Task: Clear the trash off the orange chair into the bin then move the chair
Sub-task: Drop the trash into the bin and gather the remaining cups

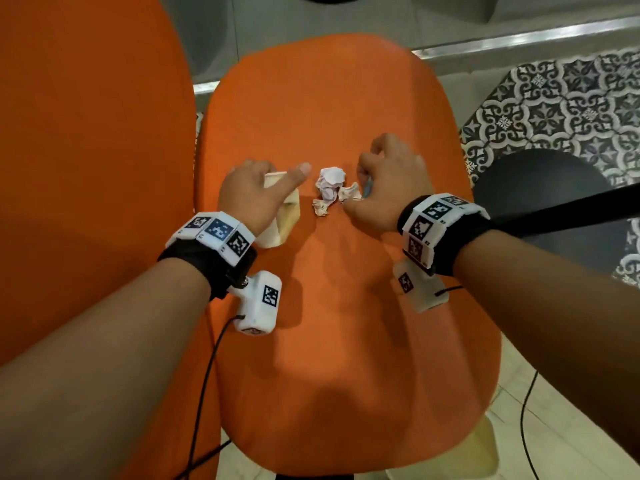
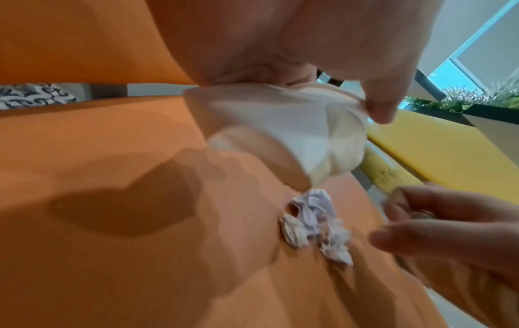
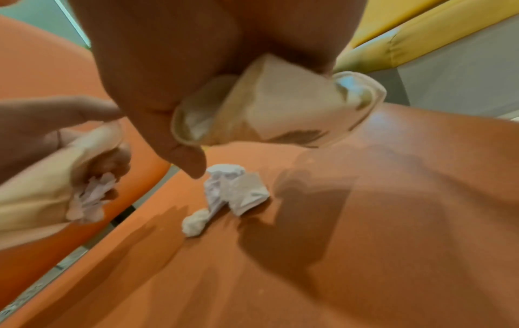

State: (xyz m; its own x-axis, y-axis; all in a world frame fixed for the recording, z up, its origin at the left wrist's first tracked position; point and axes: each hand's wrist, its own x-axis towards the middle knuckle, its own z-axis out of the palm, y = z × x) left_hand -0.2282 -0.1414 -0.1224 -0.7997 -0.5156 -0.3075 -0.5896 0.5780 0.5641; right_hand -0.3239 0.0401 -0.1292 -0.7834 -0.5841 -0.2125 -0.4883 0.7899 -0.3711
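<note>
The orange chair seat (image 1: 339, 306) fills the middle of the head view. Several crumpled white paper scraps (image 1: 330, 188) lie on it between my hands. My left hand (image 1: 263, 188) grips a cream paper cup (image 1: 282, 220) lying on its side, thumb stretched toward the scraps. In the right wrist view that cream cup (image 3: 42, 188) has crumpled paper in its mouth. My right hand (image 1: 370, 174) grips a clear plastic cup (image 3: 275, 111) with a folded napkin inside, just right of the paper scraps (image 3: 230, 193). The head view mostly hides this cup.
A second orange chair surface (image 1: 86, 168) stands close on the left. A dark round object (image 1: 540, 202) sits on the patterned tile floor (image 1: 571, 105) to the right, crossed by a black strap. A yellow bench (image 2: 449, 151) lies beyond the seat.
</note>
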